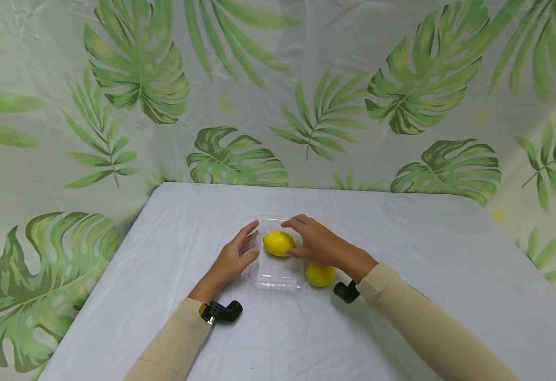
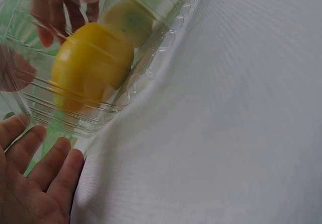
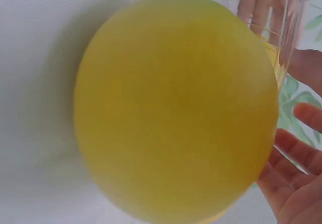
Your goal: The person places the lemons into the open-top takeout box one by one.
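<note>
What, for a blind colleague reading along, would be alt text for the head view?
A lemon in a clear tray has a person's right hand close to it, and the left hand is by the tray's left side. A second lemon sits just right of the tray on a white table, before a leaf-patterned backdrop.

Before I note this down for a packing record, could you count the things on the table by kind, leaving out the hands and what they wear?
Lemons: 3 (one inside the container, one beside it, one mostly hidden behind the right hand)
Clear plastic container: 1
Total in view: 4
</note>
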`<action>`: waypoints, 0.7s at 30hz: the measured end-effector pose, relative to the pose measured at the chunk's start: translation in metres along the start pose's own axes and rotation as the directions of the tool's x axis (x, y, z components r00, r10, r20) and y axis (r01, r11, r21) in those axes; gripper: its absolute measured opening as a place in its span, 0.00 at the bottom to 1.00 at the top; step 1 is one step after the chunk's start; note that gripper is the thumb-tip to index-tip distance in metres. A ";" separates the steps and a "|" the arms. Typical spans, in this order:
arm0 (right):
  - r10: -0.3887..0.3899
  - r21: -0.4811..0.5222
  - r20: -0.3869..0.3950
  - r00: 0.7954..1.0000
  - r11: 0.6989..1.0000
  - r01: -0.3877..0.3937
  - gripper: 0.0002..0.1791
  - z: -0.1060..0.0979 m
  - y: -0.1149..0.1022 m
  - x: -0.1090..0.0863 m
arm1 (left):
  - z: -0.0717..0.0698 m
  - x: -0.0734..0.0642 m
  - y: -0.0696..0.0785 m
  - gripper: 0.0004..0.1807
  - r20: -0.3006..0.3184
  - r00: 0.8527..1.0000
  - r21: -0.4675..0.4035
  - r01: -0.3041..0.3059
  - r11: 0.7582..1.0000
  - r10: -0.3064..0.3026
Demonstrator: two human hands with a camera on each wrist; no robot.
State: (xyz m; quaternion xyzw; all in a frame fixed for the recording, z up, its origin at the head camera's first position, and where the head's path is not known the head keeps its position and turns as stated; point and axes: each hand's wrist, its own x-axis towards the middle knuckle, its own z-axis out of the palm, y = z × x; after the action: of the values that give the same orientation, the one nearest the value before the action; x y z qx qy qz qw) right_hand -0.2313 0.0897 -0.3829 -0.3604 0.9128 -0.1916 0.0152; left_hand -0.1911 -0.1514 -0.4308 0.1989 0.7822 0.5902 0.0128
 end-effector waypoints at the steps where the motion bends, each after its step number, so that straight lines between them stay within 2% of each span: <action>1: -0.006 -0.007 -0.004 1.000 1.000 0.006 0.33 -0.001 0.001 -0.002 | 0.000 0.000 0.000 0.35 0.000 1.000 0.000 -0.003 1.000 0.003; 6: -0.022 -0.019 -0.013 1.000 1.000 0.022 0.31 -0.003 0.004 -0.010 | 0.000 0.000 -0.001 0.35 -0.002 1.000 0.001 -0.016 1.000 0.016; 16: 0.026 0.034 0.009 1.000 0.999 -0.027 0.30 -0.011 0.006 -0.029 | 0.000 0.000 -0.001 0.35 -0.002 1.000 -0.004 -0.011 1.000 0.011; 21: -0.008 0.029 -0.008 1.000 1.000 0.008 0.29 -0.013 0.009 -0.038 | 0.000 0.000 -0.001 0.35 -0.004 1.000 -0.003 -0.012 1.000 0.012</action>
State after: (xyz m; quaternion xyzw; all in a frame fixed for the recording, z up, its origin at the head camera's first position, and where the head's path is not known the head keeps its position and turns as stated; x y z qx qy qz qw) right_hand -0.2117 0.1255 -0.3780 -0.3629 0.9086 -0.2062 0.0161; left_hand -0.1914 -0.1513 -0.4319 0.2023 0.7802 0.5919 0.0081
